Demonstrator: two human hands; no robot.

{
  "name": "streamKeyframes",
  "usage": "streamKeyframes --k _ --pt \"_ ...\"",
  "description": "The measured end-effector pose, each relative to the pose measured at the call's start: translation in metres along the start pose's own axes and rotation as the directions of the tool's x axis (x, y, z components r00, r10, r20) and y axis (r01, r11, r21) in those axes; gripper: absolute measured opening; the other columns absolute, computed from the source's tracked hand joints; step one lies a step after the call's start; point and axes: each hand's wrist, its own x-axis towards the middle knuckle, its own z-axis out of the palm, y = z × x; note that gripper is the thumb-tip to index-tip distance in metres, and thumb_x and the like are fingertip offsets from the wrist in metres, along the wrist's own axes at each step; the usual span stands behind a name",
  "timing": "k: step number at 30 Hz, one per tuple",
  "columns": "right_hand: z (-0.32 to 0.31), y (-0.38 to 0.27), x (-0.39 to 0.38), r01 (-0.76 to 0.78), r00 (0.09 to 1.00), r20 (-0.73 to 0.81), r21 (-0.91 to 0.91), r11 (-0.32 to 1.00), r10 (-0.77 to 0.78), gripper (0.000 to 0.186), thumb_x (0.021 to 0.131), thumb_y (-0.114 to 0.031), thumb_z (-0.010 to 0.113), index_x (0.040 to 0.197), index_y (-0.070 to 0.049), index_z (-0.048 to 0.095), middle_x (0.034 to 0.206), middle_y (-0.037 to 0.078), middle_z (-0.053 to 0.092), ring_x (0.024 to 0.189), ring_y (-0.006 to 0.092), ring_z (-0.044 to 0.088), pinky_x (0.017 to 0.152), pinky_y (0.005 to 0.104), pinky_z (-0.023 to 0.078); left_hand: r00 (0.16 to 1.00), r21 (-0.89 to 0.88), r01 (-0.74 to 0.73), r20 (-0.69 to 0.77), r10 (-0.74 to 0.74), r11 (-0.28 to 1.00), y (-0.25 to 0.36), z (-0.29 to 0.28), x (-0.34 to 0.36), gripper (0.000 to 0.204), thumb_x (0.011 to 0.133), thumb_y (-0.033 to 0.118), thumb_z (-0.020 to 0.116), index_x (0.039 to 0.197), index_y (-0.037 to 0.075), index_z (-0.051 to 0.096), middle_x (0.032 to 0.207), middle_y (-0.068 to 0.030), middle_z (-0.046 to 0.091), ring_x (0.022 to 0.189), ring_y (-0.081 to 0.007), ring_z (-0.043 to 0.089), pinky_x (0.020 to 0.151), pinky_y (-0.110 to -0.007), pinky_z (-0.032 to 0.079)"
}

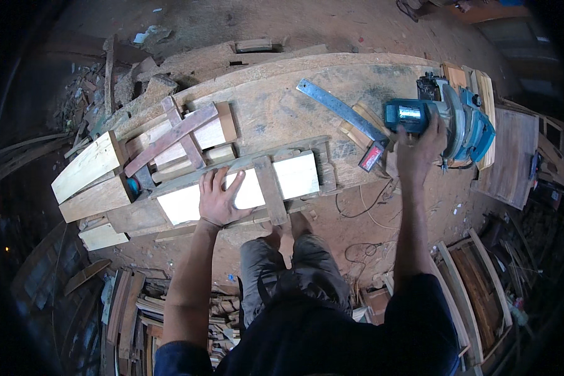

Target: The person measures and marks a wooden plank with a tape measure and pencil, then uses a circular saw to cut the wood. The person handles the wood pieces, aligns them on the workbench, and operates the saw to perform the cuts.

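- Lying well left of the left hand (220,197): tapered pale blocks (88,166), stacked. Shape says already sawn, my judgement.
- Up-left of that hand, nearer: crossed brown strips (175,138) over more pale wood.
- Left hand: palm down, fingers spread apart, flat on the pale board, not wrapped around it.
- Pale board (301,175): directly under the left hand, running out to both sides of it. Brown crosspiece (271,191) lies across it, just right of the hand.
- Progress: board reads as placed and steadied. No cut across its visible face, no clear marking either; any sawing there looks undone.
- Between the hands, farther from the body: metal straightedge (341,109), slanted, with a red-and-black piece (373,155) at its near end, just left of the right hand.
- Right hand (420,147): fingers up at the near side of the saw. Can't tell whether they're closed around the handle.
- Circular saw (476,135): just beyond and right of the right hand, at the bench's (263,94) right end, well apart from the pale board. Can't tell if lifted.
- Right of that hand, past the saw: brown panel (507,156).
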Motion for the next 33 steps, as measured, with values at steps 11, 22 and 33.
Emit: streamKeyframes --k 11,22,33 --pt "0.020 0.117 0.008 -0.378 0.900 0.398 0.515 0.769 0.177 0.044 0.088 -0.028 0.080 0.113 0.005 0.066 0.091 0.023 0.071 0.088 0.0343 0.071 0.082 0.0408 0.053 0.999 0.002 0.043 -0.011 -0.043 0.999 0.009 -0.001 0.000 0.102 0.060 0.067 0.079 0.150 0.025 0.052 0.144 -0.0189 0.043 0.134 -0.0456 0.036 0.114 -0.062 0.028" --pt "-0.188 0.020 -0.077 -0.513 0.848 0.354 0.739 0.438 0.396 0.031 0.085 -0.015 0.076 0.110 0.002 0.067 0.079 0.006 0.064 0.063 0.0126 0.060 0.056 0.0280 0.047 0.999 0.060 0.002 -0.041 0.001 0.998 0.016 -0.009 0.000 0.105 0.061 0.065 0.082 0.149 0.017 0.052 0.142 -0.0222 0.044 0.131 -0.0455 0.038 0.113 -0.060 0.030" --pt "-0.166 -0.017 -0.241 -0.776 0.598 0.770 0.625 -0.076 0.225 0.036 0.076 -0.008 0.077 0.108 0.004 0.066 0.084 0.007 0.066 0.068 0.0155 0.063 0.062 0.0312 0.052 0.999 0.106 0.047 0.002 -0.047 0.993 0.012 0.001 -0.004 0.107 0.060 0.065 0.081 0.152 0.023 0.049 0.144 -0.0203 0.043 0.135 -0.0453 0.036 0.116 -0.059 0.028"
